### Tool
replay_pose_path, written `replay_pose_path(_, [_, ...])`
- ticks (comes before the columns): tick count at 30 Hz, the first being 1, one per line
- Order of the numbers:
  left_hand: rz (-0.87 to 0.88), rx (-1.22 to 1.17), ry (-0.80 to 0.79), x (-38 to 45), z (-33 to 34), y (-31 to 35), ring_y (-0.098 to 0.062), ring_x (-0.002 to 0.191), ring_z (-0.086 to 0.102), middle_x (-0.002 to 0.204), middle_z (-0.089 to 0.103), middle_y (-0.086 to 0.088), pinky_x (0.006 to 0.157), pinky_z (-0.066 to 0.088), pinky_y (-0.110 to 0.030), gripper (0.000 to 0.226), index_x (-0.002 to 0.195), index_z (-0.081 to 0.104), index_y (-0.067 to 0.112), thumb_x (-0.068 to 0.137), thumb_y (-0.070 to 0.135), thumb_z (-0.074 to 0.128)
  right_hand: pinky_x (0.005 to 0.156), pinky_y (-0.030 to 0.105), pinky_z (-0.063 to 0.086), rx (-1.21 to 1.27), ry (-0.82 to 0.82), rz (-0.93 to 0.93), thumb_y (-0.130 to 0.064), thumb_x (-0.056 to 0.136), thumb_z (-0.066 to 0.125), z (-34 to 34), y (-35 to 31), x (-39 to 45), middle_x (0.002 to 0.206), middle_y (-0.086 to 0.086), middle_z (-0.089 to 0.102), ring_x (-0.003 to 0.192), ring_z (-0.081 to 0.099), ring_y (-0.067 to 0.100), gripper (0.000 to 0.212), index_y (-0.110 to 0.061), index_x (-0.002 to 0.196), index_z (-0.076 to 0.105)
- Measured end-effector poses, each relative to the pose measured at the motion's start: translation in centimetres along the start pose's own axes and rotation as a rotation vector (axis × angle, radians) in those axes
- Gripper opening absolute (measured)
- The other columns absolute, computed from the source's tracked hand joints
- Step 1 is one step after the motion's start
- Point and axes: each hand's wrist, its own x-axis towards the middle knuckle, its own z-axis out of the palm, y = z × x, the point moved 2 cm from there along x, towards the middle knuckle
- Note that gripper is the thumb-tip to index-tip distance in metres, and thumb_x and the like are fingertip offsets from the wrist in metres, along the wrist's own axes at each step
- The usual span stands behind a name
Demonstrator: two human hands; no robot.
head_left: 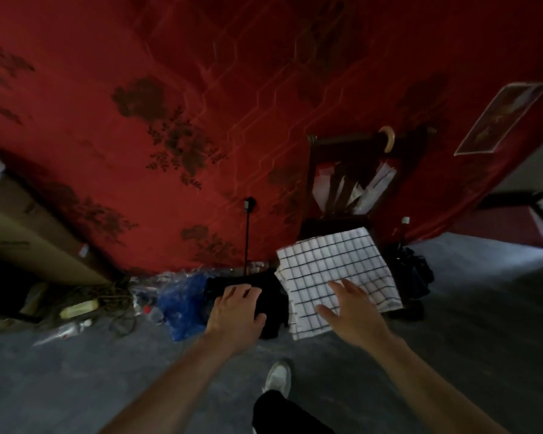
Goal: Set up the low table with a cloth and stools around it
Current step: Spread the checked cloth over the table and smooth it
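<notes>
Grey floor (76, 386) runs to a red patterned wall (138, 120). The folded checked cloth (336, 277) lies skewed, below a dark wooden rack (342, 170). The right hand (348, 311) spreads open on it; left of the cloth, the left hand (235, 314) grips a black fabric (273, 296).

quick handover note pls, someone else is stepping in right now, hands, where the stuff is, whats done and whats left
Left hand: fingers curled in a grip on a black item low by the red wall; what it is cannot be told.
Right hand: open, fingers spread over the checked cloth, no grip on it visible.
The cloth is folded and lies beside the black item, in front of a dark wooden stand.
Done: nothing visible; no low table or stools in view.
Left: take the cloth, spread it on the table, place the stools.
</notes>
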Motion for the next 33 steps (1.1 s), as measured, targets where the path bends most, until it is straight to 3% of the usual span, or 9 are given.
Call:
replay_pose_path(4, [0.076, 0.067, -0.073, 3.8, -0.7, -2.5, -0.022, 0.141, 0.023, 0.154, 0.031, 0.001, 0.115, 0.029, -0.041, 0.060, 0.149, 0.033, 0.024, 0.095, 0.048, 0.046, 0.117, 0.049, 0.026, 0.022, -0.053, 0.026, -0.062, 0.092, 0.046, 1.7, -1.2, 3.9, 0.162, 0.008, 0.018, 0.148, 0.016, 0.028, 0.076, -0.022, 0.153, 0.023])
replay_pose_path(8, [0.167, 0.074, -0.122, 9.6, -0.9, -4.4, -0.019, 0.141, 0.023, 0.153, 0.032, 0.004, 0.113, 0.031, -0.043, 0.069, 0.149, 0.032, 0.025, 0.092, 0.062, 0.040, 0.118, 0.049, 0.024, 0.045, -0.069, 0.100, -0.064, 0.093, 0.043, 3.6, -1.2, 7.5, 0.162, 0.008, 0.016, 0.149, 0.014, 0.028, 0.078, -0.022, 0.154, 0.018])
replay_pose_path(12, [0.319, 0.139, -0.224, 15.5, 2.5, -5.6, -0.020, 0.141, 0.023, 0.153, 0.033, 0.002, 0.112, 0.031, -0.042, 0.071, 0.148, 0.034, 0.023, 0.090, 0.065, 0.039, 0.118, 0.046, 0.027, 0.140, -0.008, 0.199, -0.061, 0.093, 0.044, 6.8, -0.3, 10.9, 0.160, 0.007, 0.022, 0.148, 0.019, 0.026, 0.082, -0.020, 0.155, 0.009])
replay_pose_path(15, [0.429, 0.180, -0.284, 20.0, 6.7, -6.4, -0.021, 0.141, 0.023, 0.153, 0.032, 0.001, 0.111, 0.031, -0.042, 0.067, 0.148, 0.034, 0.022, 0.092, 0.059, 0.043, 0.116, 0.045, 0.030, 0.186, 0.052, 0.299, -0.061, 0.092, 0.047, 10.2, 0.7, 13.2, 0.158, 0.007, 0.027, 0.146, 0.024, 0.025, 0.082, -0.021, 0.154, 0.012])
replay_pose_path(18, [0.507, 0.197, -0.290, 24.5, 10.8, -7.3, -0.022, 0.140, 0.024, 0.152, 0.033, -0.001, 0.110, 0.031, -0.042, 0.061, 0.146, 0.036, 0.020, 0.094, 0.049, 0.047, 0.114, 0.044, 0.033, 0.217, 0.059, 0.382, -0.059, 0.091, 0.049, 14.6, 1.5, 15.5, 0.157, 0.004, 0.029, 0.144, 0.025, 0.022, 0.080, -0.022, 0.154, 0.015])
replay_pose_path(23, [0.650, 0.217, -0.267, 31.5, 16.9, -7.9, -0.022, 0.135, 0.030, 0.147, 0.038, -0.002, 0.109, 0.034, -0.041, 0.053, 0.140, 0.042, 0.020, 0.092, 0.041, 0.052, 0.117, 0.040, 0.026, 0.245, 0.087, 0.476, -0.055, 0.094, 0.049, 22.2, 2.5, 19.8, 0.159, 0.003, 0.024, 0.146, 0.018, 0.021, 0.074, -0.024, 0.154, 0.017])
replay_pose_path(26, [0.730, 0.241, -0.240, 35.2, 20.3, -7.7, -0.022, 0.137, 0.029, 0.148, 0.037, -0.003, 0.110, 0.034, -0.042, 0.053, 0.139, 0.042, 0.018, 0.092, 0.038, 0.056, 0.117, 0.040, 0.028, 0.251, 0.172, 0.479, -0.052, 0.094, 0.051, 25.2, 3.6, 22.6, 0.156, 0.003, 0.028, 0.145, 0.021, 0.020, 0.069, -0.024, 0.152, 0.025])
replay_pose_path(31, [0.914, 0.322, -0.138, 39.8, 25.1, -6.4, -0.024, 0.139, 0.028, 0.151, 0.035, -0.007, 0.109, 0.034, -0.042, 0.068, 0.138, 0.042, 0.019, 0.079, 0.037, 0.073, 0.120, 0.044, 0.018, 0.188, 0.241, 0.485, -0.045, 0.089, 0.063, 29.5, 5.8, 26.8, 0.160, 0.005, 0.020, 0.149, 0.011, 0.025, 0.076, -0.026, 0.152, 0.026])
replay_pose_path(33, [0.976, 0.419, -0.176, 41.0, 26.7, -6.0, -0.025, 0.140, 0.024, 0.154, 0.029, -0.006, 0.109, 0.031, -0.042, 0.076, 0.137, 0.040, 0.023, 0.074, 0.040, 0.077, 0.118, 0.044, 0.021, 0.182, 0.236, 0.509, -0.043, 0.085, 0.069, 31.0, 6.5, 27.7, 0.158, 0.005, 0.023, 0.146, 0.017, 0.025, 0.081, -0.026, 0.151, 0.026])
